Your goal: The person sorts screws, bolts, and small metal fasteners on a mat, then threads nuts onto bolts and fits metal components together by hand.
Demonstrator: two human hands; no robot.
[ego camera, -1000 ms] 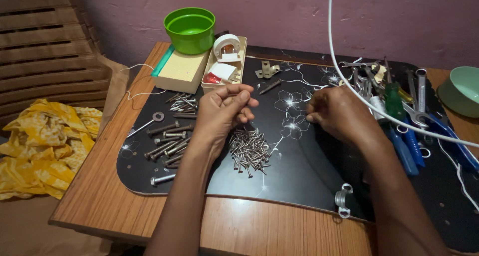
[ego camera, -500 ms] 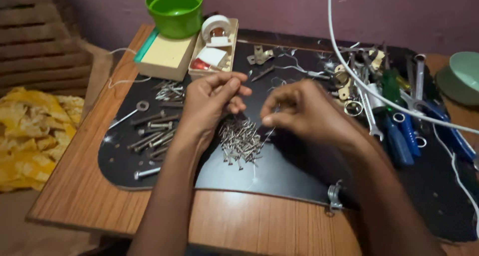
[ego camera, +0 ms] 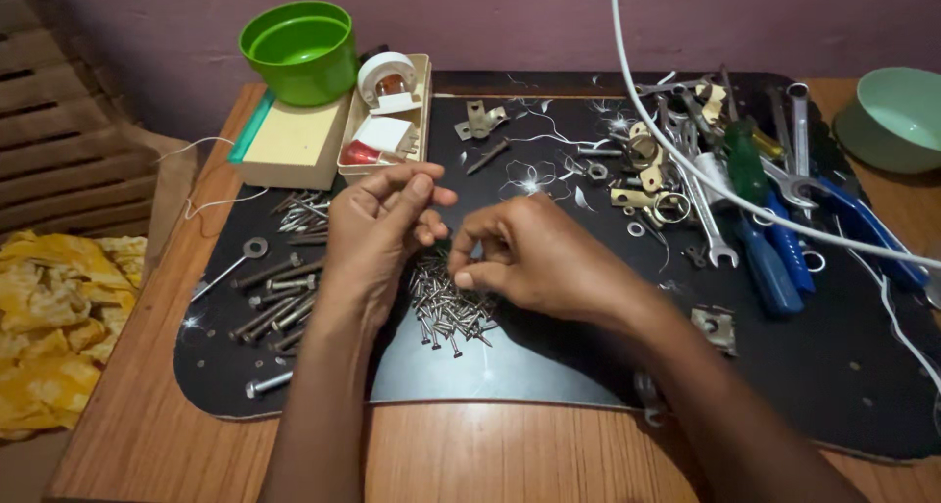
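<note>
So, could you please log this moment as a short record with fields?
Surface: black mat on a wooden table
Left hand: raised over the nails, fingers curled
Right hand: fingertips at the pile of nails
Left of the nails: bolts
Right side: wrenches, blue-handled pliers
Back: green bowl

The room is dim. Soft light from above makes a pale shine on the black mat [ego camera: 510, 366]. The hands cast dark shadows. Edges look a bit blurry and bent.
</note>
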